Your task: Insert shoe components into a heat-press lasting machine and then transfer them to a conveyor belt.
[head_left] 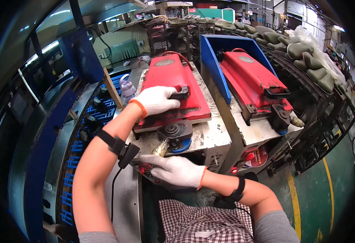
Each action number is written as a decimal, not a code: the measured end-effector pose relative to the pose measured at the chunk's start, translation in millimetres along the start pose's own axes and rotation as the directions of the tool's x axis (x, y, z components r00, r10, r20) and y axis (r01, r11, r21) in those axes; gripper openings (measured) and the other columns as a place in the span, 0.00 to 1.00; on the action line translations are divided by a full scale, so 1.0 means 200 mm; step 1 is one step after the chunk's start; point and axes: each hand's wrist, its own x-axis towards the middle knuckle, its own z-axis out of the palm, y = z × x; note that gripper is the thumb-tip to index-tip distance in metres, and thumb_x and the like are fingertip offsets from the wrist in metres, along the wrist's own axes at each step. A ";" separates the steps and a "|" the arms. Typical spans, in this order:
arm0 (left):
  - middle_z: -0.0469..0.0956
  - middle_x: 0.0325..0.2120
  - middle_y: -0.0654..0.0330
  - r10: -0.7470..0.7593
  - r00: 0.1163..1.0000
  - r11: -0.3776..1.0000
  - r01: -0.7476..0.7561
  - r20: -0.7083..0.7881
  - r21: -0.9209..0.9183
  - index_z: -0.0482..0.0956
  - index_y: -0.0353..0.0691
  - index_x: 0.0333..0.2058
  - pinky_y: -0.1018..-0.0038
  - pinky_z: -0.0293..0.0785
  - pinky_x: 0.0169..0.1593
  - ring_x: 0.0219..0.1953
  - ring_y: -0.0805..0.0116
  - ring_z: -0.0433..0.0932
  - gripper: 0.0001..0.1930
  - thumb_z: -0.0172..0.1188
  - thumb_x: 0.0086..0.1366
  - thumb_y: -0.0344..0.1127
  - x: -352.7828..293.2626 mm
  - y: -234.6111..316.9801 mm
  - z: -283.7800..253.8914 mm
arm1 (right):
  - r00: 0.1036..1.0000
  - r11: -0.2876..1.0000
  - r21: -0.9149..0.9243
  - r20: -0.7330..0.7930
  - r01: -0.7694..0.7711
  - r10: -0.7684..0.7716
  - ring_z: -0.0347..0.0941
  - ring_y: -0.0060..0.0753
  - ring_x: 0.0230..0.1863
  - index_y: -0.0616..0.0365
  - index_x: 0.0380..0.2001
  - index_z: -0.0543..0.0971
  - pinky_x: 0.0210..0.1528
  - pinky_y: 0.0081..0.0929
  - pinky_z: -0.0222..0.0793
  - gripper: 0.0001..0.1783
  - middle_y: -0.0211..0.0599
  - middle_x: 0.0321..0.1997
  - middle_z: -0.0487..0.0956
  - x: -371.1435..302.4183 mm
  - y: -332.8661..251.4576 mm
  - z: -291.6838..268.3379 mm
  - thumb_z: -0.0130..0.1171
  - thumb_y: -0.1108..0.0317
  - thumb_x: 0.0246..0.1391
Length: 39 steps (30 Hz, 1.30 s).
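My left hand [157,100], in a white glove with an orange cuff, is closed round the black handle [181,93] on the red lid [165,77] of a pale metal machine [209,139]. The lid lies down on the machine's top. Below it, my right hand [179,171], gloved alike, reaches across the machine's front with its fingers stretched out to the left. They are just below a tape-wrapped lever [161,148] joined to a black latch [173,128]. Whether the fingertips touch the front panel or its red switch [144,168], I cannot tell.
On the right stands a second machine with a red lid [250,77] and a blue guard [214,65]. Racks behind it carry many grey-green moulded pieces [303,52]. A conveyor with blue slats [74,162] runs along the left, near a clear bottle [127,88].
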 end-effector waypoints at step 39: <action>0.85 0.51 0.54 -0.704 0.674 -0.532 -0.709 -0.224 -0.462 0.78 0.41 0.59 0.56 0.82 0.61 0.51 0.58 0.86 0.24 0.53 0.72 0.48 -0.98 -0.34 0.56 | 0.981 0.981 0.024 -0.013 0.193 -0.193 0.61 0.46 0.80 0.61 0.77 0.62 0.77 0.45 0.59 0.47 0.49 0.81 0.62 0.56 -0.22 -0.28 0.48 0.33 0.72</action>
